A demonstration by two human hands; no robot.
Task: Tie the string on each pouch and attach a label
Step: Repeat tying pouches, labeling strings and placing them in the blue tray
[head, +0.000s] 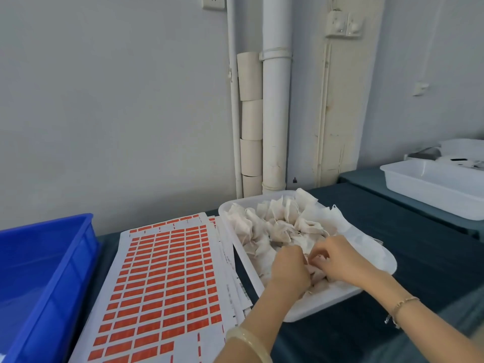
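Step in hand: tying is judged under way on one pouch (pixel 318 275), at the near end of the white tray (pixel 309 314); no label is seen on it.
L hand (pixel 288 268): seen from the back, fingers curled down round the pouch, which is grasped and steadied.
R hand (pixel 337 260): fingertips pinched at the pouch top just beside the L hand; prob. the string is held there.
String: too thin to be made out; whether a knot has been drawn tight can't be told.
Pouch stock: a full heap of pale pouches (pixel 275 221) is piled in the tray; no orange label is seen on any, so most are judged undone.
Label sheets (pixel 167 279): several are fanned on the dark table (pixel 419 258), left of the tray and touching it. The top sheet is nearly full of orange labels, w/ a few gaps at its near and far ends, so few are judged used.
Blue crate (pixel 47 271): stands left of the sheets, poss. meant for finished pouches. None can be seen in the part in view; its floor is only partly shown.
Second tray (pixel 429 195): set well apart at far right; its contents can't be made out.
Done so far: little or nothing can be confirmed.
Left to do: knot to be finished, a label to be peeled and stuck on, then the same for approx. the whole heap.
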